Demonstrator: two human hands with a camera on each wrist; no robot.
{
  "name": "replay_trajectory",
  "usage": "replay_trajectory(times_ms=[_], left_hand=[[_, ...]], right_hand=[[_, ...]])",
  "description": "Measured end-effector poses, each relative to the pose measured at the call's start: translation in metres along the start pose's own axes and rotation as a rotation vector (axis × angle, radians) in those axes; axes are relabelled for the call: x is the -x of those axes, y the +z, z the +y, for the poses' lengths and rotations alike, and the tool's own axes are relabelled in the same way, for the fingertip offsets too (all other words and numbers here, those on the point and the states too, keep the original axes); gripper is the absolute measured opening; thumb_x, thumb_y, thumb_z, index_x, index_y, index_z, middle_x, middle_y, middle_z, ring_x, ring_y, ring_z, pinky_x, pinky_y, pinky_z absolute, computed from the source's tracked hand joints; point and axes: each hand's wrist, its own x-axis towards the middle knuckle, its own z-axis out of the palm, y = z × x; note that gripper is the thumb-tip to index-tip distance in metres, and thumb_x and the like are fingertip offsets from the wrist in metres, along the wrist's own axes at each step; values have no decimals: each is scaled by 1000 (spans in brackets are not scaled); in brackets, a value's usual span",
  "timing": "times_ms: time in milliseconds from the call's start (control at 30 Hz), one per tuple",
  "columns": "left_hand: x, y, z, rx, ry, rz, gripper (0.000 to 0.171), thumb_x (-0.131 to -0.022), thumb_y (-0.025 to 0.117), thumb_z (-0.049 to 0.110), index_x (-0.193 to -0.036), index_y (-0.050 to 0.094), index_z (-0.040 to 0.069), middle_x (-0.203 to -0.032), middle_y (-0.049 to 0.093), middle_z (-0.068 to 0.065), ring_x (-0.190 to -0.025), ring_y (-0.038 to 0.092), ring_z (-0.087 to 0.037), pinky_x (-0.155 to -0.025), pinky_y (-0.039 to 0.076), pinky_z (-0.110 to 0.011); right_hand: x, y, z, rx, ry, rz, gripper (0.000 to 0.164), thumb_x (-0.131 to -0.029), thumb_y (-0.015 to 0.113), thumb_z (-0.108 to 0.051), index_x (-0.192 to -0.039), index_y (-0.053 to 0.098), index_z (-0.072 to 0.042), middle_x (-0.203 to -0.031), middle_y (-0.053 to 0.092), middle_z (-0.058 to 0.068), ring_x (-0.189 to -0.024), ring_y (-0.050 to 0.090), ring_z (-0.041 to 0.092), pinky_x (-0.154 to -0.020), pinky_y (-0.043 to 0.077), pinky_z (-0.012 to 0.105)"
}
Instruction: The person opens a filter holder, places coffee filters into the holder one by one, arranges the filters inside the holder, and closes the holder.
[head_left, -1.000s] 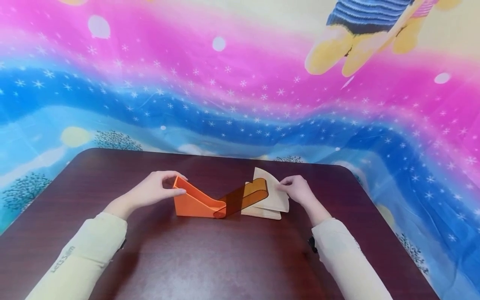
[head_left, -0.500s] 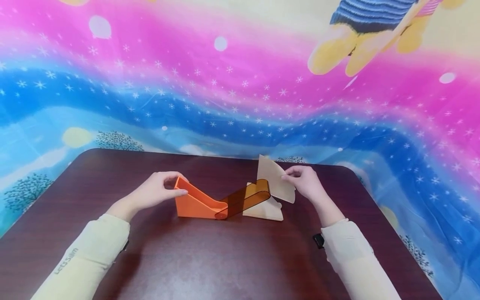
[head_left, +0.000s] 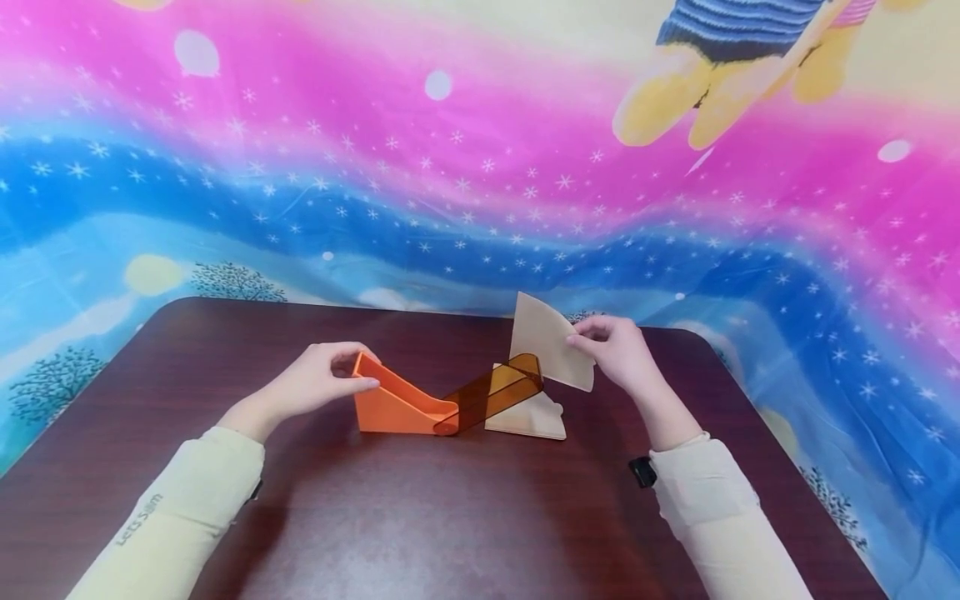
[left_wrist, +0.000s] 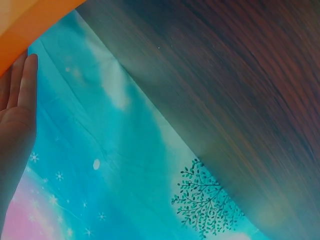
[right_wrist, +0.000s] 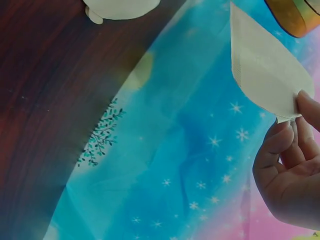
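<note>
An orange filter box [head_left: 393, 412] stands on the table, its see-through amber lid [head_left: 487, 402] hinged out to the right. My left hand [head_left: 300, 385] holds the box by its tall left end, thumb in front. In the left wrist view only a corner of the orange box [left_wrist: 35, 20] shows above the fingers. Thumb and fingers of my right hand [head_left: 617, 354] pinch a beige cone coffee filter [head_left: 546, 337] by its curved edge, raised behind the lid; whether it is one sheet or several I cannot tell. More coffee filters [head_left: 528, 422] lie beneath the lid's end.
The dark wooden table [head_left: 450, 517] has rounded far corners. Behind and around it hangs a colourful cloth [head_left: 375, 150] with snowflakes and trees. In the right wrist view, the filters lying on the table [right_wrist: 127, 7] appear at the top edge.
My right hand has lifted the coffee filter up and slightly right, away from the filters on the table, uncovering more of them. The left hand keeps its hold on the box.
</note>
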Motion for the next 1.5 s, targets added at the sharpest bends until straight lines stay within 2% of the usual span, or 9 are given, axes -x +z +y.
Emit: replay_trajectory(times_ms=[300, 500, 800, 1033, 1300, 1500], left_hand=[[-1, 1, 3, 1, -4, -5, 29, -82, 71, 29, -106, 64, 13, -100, 68, -5, -92, 63, -18, -83, 54, -36], [-2, 2, 3, -20, -18, -11, 29, -83, 70, 28, -106, 64, 12, -101, 68, -6, -93, 63, -19, -83, 54, -36], [-8, -3, 16, -136, -9, -53, 24, -81, 71, 25, -101, 66, 11, -95, 69, -3, -88, 62, -16, -80, 53, -34], [-8, -6, 23, -178, -34, -81, 26, -81, 71, 26, -101, 67, 9, -95, 69, -4, -87, 61, -16, -80, 52, -35], [-11, -8, 28, -184, -78, -107, 27, -81, 71, 24, -102, 67, 8, -92, 70, -4, -82, 62, -14, -77, 52, -34], [-13, -9, 28, -222, -83, -122, 29, -80, 72, 26, -103, 67, 8, -91, 70, -3, -82, 63, -14, -80, 51, -37]], right_hand=[[3, -11, -11, -11, -5, 17, 23, -88, 65, -18, -101, 68, 0, -98, 68, 19, -87, 62, 26, -71, 47, 27], [5, -16, -21, -31, -17, 19, 23, -88, 64, -21, -100, 68, -2, -94, 69, 17, -85, 61, 24, -69, 47, 27], [6, -17, -39, -37, -70, 22, 21, -87, 65, -20, -100, 69, -4, -92, 67, 15, -85, 58, 24, -71, 46, 31], [5, -16, -53, -47, -110, 24, 19, -87, 67, -20, -100, 70, -6, -91, 68, 13, -85, 57, 22, -73, 46, 31], [3, -9, -66, -71, -106, -3, 19, -86, 67, -20, -100, 70, -8, -95, 68, 12, -89, 57, 22, -76, 46, 32], [2, -1, -72, -90, -114, -19, 17, -86, 68, -19, -99, 70, -9, -92, 68, 11, -87, 58, 21, -74, 47, 31]])
